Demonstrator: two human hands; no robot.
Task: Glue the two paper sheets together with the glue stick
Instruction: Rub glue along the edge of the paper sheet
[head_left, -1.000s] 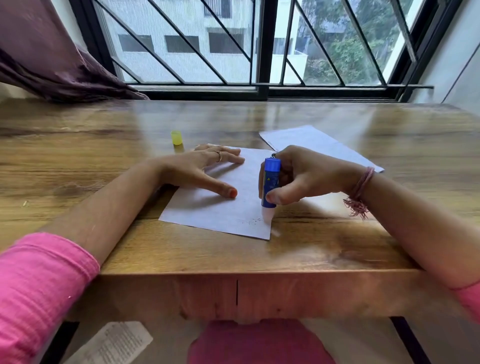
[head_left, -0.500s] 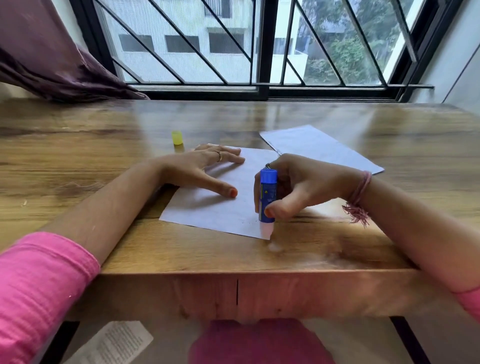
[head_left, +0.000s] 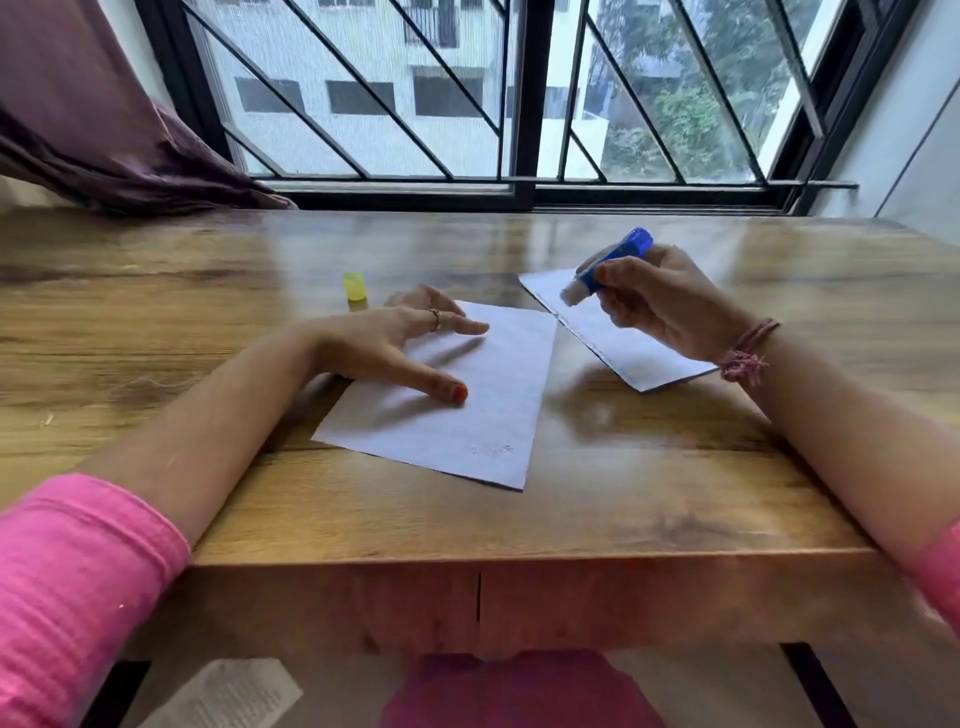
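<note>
A white paper sheet (head_left: 467, 415) lies flat on the wooden table (head_left: 623, 493) in front of me. My left hand (head_left: 384, 348) rests on its left part with fingers spread and straight. A second white sheet (head_left: 618, 338) lies further back to the right. My right hand (head_left: 665, 301) is raised above that second sheet and grips the blue glue stick (head_left: 610, 265), which is tilted with its white uncapped tip pointing down-left. The stick's yellow cap (head_left: 354, 287) stands on the table behind my left hand.
A barred window (head_left: 519, 93) runs along the table's far edge, with a purple curtain (head_left: 104, 130) at the back left. A printed sheet (head_left: 223, 696) lies on the floor below the table's near edge.
My right hand has lifted the glue stick off the near sheet's lower right corner and carried it up and back to the right, tilting it. My left hand has stayed on the sheet.
</note>
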